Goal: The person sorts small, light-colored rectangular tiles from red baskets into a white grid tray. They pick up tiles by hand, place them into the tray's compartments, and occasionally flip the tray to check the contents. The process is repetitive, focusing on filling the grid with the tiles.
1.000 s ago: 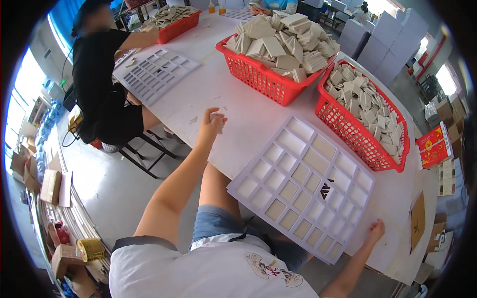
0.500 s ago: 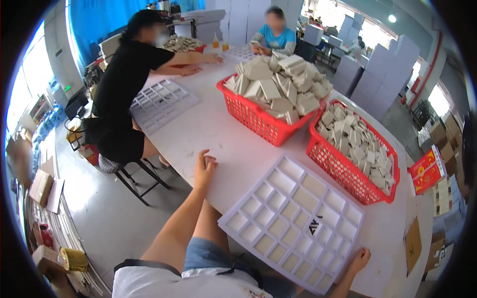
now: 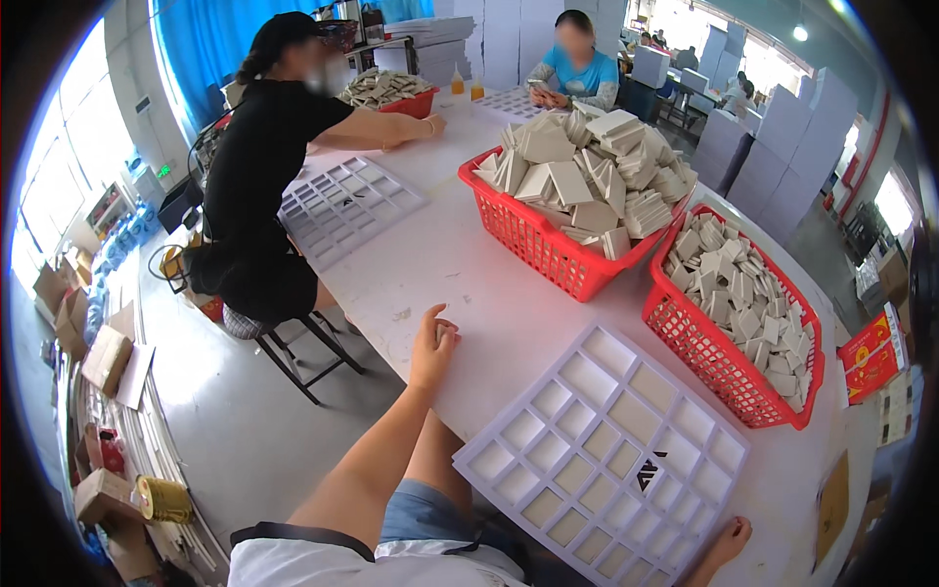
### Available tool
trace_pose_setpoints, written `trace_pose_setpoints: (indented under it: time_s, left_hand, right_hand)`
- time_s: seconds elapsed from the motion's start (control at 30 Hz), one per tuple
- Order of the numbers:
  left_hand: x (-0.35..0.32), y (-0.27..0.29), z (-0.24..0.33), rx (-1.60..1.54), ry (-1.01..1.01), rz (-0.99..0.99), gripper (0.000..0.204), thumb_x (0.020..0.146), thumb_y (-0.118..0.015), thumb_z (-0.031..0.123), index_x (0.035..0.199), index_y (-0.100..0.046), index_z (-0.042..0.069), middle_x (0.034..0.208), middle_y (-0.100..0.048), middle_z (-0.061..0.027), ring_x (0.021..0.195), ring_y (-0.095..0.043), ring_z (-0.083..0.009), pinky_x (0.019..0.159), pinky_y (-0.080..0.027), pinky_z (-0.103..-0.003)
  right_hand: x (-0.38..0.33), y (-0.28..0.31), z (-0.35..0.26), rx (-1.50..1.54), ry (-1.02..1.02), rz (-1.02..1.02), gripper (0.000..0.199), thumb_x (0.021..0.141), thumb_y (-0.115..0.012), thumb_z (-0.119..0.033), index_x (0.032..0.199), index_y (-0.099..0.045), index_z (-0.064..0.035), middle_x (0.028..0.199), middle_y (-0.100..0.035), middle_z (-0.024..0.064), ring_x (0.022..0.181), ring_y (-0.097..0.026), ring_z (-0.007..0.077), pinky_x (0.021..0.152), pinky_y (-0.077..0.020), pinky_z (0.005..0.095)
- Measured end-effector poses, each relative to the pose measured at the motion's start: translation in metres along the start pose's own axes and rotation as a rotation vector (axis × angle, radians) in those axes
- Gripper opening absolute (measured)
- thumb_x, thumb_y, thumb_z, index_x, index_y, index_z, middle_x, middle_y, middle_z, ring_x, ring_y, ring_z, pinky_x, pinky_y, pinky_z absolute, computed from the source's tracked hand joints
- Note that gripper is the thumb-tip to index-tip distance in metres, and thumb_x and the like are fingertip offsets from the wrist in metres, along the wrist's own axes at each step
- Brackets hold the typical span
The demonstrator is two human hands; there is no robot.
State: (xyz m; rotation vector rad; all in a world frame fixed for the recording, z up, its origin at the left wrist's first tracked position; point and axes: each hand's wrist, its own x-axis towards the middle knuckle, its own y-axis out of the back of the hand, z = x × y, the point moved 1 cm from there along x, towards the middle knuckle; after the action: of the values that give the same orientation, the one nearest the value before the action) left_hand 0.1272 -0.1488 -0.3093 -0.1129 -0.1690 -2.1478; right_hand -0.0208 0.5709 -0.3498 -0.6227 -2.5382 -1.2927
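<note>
A white grid tray lies tilted across the near edge of the white table. Its pockets are square and oblong; some hold flat cream pieces, and a black mark shows in one. My left hand rests by the table edge left of the tray, fingers loosely bent and apart, holding nothing visible. At the tray's near right corner my right hand is curled loosely on the table with nothing visible in it. Beyond the tray stand a red basket heaped with large cream tiles and a second red basket of smaller tiles.
A person in black leans over the table on the left, near another grid tray. Across the table sits a person in blue. A third red basket of tiles and small bottles stand at the far side. Boxes line the left floor.
The whole view has shifted, so things sit farther right and slightly lower. My hands keep their places by the tray. The person in black has drawn the reaching arm back a little.
</note>
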Motion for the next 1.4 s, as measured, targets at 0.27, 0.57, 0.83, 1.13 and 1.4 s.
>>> trace_pose_setpoints:
  time_s: [0.27,0.57,0.83,1.13,1.4]
  left_hand:
    - [0.0,-0.002,0.003,-0.002,0.002,-0.007,0.043,0.093,-0.047,0.007,0.136,-0.045,0.005,0.094,-0.059,-0.0088,0.083,-0.062,-0.0154,0.076,-0.05,-0.03]
    - [0.001,0.0,-0.002,0.07,-0.028,-0.005,0.041,0.094,-0.047,0.012,0.134,-0.047,0.005,0.093,-0.059,-0.0076,0.08,-0.062,-0.0155,0.071,-0.049,-0.028]
    - [0.002,0.001,-0.002,-0.069,-0.01,-0.02,0.05,0.085,-0.045,0.01,0.135,-0.047,0.007,0.098,-0.059,-0.0085,0.08,-0.063,-0.017,0.07,-0.05,-0.029]
    - [0.0,-0.002,-0.001,-0.013,-0.016,0.061,0.043,0.09,-0.043,0.011,0.131,-0.048,0.003,0.093,-0.058,-0.0095,0.079,-0.063,-0.0171,0.069,-0.05,-0.03]
    - [0.0,0.001,0.0,0.027,0.014,0.062,0.033,0.099,-0.044,0.016,0.13,-0.05,0.006,0.094,-0.059,-0.009,0.079,-0.064,-0.0164,0.068,-0.051,-0.029]
  right_hand:
    - [0.0,0.001,-0.002,0.087,0.003,0.028,0.019,0.093,-0.053,-0.011,0.107,-0.061,-0.0008,0.105,-0.058,0.0102,0.098,-0.056,0.0233,0.091,-0.0438,0.0332]
    - [0.0,0.006,-0.011,-0.007,-0.006,-0.035,0.024,0.094,-0.053,-0.015,0.109,-0.062,0.001,0.11,-0.059,0.0129,0.103,-0.058,0.0268,0.094,-0.0451,0.0353]
    - [0.0,0.004,-0.012,0.089,-0.044,0.037,0.024,0.093,-0.058,-0.018,0.105,-0.064,0.0015,0.106,-0.063,0.0132,0.1,-0.059,0.0276,0.092,-0.0458,0.0368]
    - [-0.001,0.007,-0.013,0.069,-0.042,0.045,0.031,0.095,-0.058,-0.026,0.106,-0.065,0.002,0.105,-0.065,0.0128,0.097,-0.059,0.0251,0.09,-0.0455,0.0354]
    - [0.0,0.004,-0.006,0.07,-0.048,0.062,0.035,0.095,-0.059,-0.028,0.109,-0.064,0.0037,0.109,-0.065,0.0154,0.101,-0.059,0.0272,0.092,-0.0454,0.0362]
